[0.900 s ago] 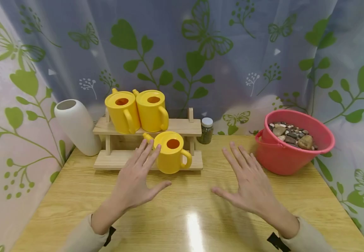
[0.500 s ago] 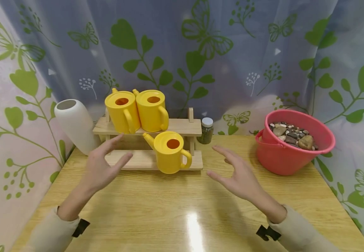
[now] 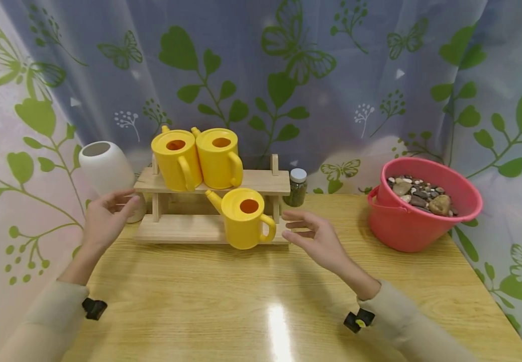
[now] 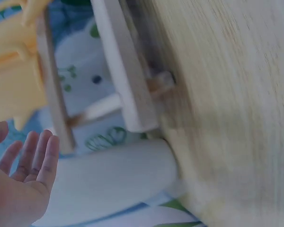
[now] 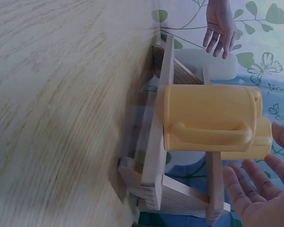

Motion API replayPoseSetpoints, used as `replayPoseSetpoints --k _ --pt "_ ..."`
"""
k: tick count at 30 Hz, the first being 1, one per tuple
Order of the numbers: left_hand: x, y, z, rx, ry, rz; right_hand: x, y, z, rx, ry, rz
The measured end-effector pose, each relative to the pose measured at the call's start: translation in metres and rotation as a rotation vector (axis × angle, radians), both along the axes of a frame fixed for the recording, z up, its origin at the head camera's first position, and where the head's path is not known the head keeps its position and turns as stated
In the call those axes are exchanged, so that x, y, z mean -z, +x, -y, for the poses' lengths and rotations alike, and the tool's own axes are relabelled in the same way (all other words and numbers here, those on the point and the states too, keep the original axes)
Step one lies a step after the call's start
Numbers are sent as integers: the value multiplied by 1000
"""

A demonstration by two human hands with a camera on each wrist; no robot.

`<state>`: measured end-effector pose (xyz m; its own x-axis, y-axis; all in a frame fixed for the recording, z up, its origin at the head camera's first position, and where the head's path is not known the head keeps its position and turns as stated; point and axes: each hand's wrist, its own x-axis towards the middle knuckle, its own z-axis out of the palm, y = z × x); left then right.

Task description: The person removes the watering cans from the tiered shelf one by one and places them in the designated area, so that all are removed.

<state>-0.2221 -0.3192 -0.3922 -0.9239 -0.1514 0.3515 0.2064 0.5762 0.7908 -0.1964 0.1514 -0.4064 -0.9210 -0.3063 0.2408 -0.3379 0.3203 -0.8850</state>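
A yellow watering can [image 3: 244, 223] stands on the lower step of a wooden two-step rack [image 3: 179, 229], its spout toward the left and its handle toward the right. My right hand [image 3: 317, 240] hovers just right of that handle, fingers loosely bent and holding nothing. At the left, my left hand [image 3: 107, 218] is in front of a white vase [image 3: 107, 168], fingers relaxed around nothing; it hides part of the vase. In the left wrist view the left hand [image 4: 26, 179] shows an uncovered palm. Two more yellow watering cans [image 3: 177, 161] stand side by side on the upper step.
Behind the rack's right end stands a small jar [image 3: 297, 188] with a white lid. A red bucket [image 3: 412, 229] filled with stones is at the right of the wooden table [image 3: 224, 301]. Patterned curtains [image 3: 251, 75] close off the back and sides.
My left hand has moved left, from before the rack to before the vase. My right hand has shifted left toward the lower watering can's handle, and its fingers have bent. The cans have not moved.
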Motion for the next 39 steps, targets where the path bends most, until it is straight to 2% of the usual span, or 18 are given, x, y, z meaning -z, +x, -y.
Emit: replayPoseSetpoints --k 4,9,15,24,29,34,39 --pt "8 -13 12 -18 83 68 7 -8 7 -2 -20 23" --pt "15 -29 19 -20 153 106 14 -16 15 -2 -23 33" --pt "17 -39 18 -59 213 140 16 -20 21 -6 -2 44" --pt "16 -50 12 -131 223 137 18 -26 24 -30 52 62" --pt "17 -52 13 -137 224 135 19 -27 24 -59 43 88" --pt "16 -54 14 -137 181 146 18 -21 18 -47 57 121" --pt "12 -55 15 -146 136 172 17 -8 1 -18 63 158"
